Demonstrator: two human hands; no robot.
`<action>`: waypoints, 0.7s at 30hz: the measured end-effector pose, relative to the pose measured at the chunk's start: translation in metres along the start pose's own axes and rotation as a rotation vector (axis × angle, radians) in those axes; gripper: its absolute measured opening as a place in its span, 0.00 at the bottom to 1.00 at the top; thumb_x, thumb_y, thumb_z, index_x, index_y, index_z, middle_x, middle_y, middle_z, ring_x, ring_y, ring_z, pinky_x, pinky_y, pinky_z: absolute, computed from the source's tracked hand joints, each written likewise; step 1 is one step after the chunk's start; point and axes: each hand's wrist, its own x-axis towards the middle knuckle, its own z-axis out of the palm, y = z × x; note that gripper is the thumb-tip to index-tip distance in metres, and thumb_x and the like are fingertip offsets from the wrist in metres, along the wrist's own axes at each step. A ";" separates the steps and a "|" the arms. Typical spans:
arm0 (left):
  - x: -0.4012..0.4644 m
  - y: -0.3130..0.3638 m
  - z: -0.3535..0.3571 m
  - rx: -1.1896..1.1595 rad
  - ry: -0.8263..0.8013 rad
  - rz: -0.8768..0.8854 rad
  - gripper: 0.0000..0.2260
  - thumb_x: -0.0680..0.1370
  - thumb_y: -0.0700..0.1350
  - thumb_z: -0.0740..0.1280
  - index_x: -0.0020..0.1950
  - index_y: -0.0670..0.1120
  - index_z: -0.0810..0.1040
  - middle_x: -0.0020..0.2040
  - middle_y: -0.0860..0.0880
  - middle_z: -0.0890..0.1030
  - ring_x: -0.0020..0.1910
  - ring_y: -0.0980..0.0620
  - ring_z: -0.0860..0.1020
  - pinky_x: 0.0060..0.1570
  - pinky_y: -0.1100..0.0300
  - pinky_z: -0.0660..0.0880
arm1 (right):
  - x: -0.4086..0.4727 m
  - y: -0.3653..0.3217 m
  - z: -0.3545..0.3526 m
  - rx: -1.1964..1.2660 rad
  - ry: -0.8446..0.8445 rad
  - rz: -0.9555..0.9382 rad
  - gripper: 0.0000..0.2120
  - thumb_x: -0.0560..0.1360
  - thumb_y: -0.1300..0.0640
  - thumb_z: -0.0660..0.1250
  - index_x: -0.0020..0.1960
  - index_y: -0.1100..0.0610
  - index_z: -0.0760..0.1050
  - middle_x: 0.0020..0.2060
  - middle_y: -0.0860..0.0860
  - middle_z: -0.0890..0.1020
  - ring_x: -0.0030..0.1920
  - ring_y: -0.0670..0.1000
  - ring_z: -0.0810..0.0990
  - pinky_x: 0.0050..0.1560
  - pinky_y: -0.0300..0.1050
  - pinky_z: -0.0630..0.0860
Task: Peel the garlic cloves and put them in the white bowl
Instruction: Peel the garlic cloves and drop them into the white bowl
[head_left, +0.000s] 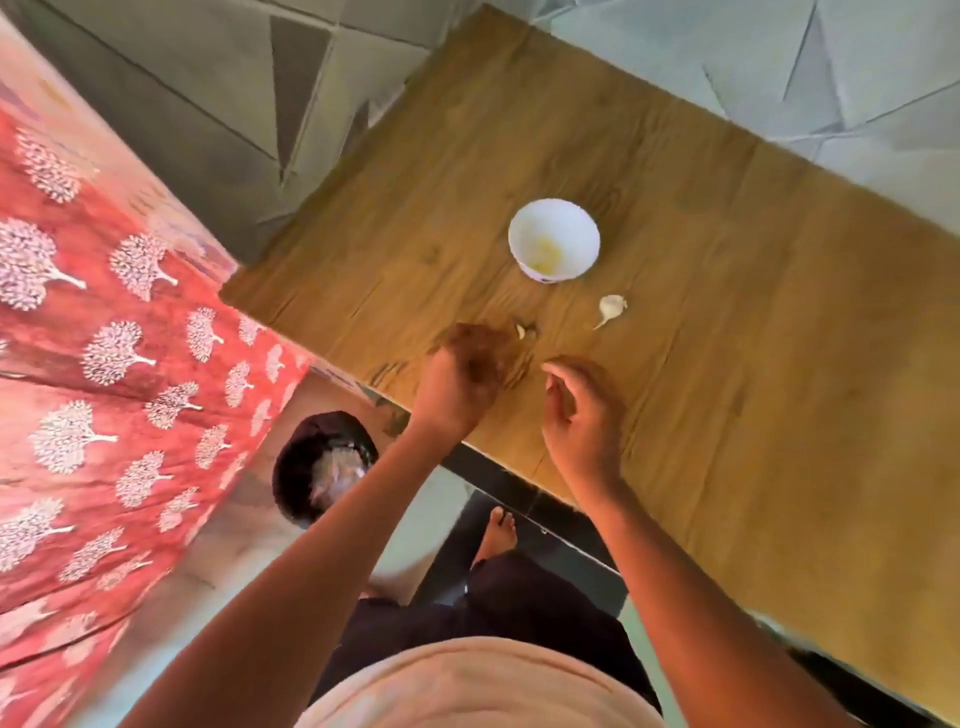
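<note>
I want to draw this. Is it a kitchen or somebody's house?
Probably a room in a home, though no stove or sink shows. A wooden table holds a white bowl and garlic, a red tree-patterned cloth lies beside it, and the floor is tiled.

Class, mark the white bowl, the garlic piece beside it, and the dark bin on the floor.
white bowl (525, 228): head view, on its inner left wall.
garlic piece (611, 307): head view, on its bulging middle.
dark bin (291, 467): head view, on its left rim.

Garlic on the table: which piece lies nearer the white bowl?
The larger pale garlic piece, just below-right of the white bowl; the small bit lies by the left hand.
</note>
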 end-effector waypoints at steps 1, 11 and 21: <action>0.011 0.004 0.010 0.046 0.012 0.035 0.13 0.74 0.34 0.70 0.55 0.44 0.87 0.57 0.46 0.83 0.51 0.47 0.83 0.49 0.58 0.77 | 0.006 0.012 -0.006 -0.024 -0.006 -0.026 0.12 0.75 0.71 0.66 0.56 0.63 0.83 0.51 0.56 0.84 0.52 0.56 0.83 0.53 0.55 0.80; 0.052 -0.007 0.030 0.264 0.033 0.156 0.03 0.77 0.43 0.74 0.50 0.47 0.86 0.46 0.48 0.77 0.41 0.45 0.78 0.37 0.52 0.75 | 0.024 0.057 -0.023 -0.018 -0.017 -0.007 0.14 0.74 0.71 0.65 0.56 0.64 0.83 0.54 0.56 0.82 0.55 0.56 0.82 0.55 0.55 0.80; 0.055 0.006 0.029 0.333 -0.025 0.199 0.03 0.77 0.48 0.72 0.48 0.50 0.83 0.48 0.54 0.79 0.47 0.46 0.81 0.31 0.52 0.78 | 0.027 0.044 -0.025 -0.053 -0.013 0.066 0.12 0.72 0.75 0.67 0.52 0.64 0.83 0.52 0.53 0.82 0.54 0.53 0.82 0.56 0.52 0.79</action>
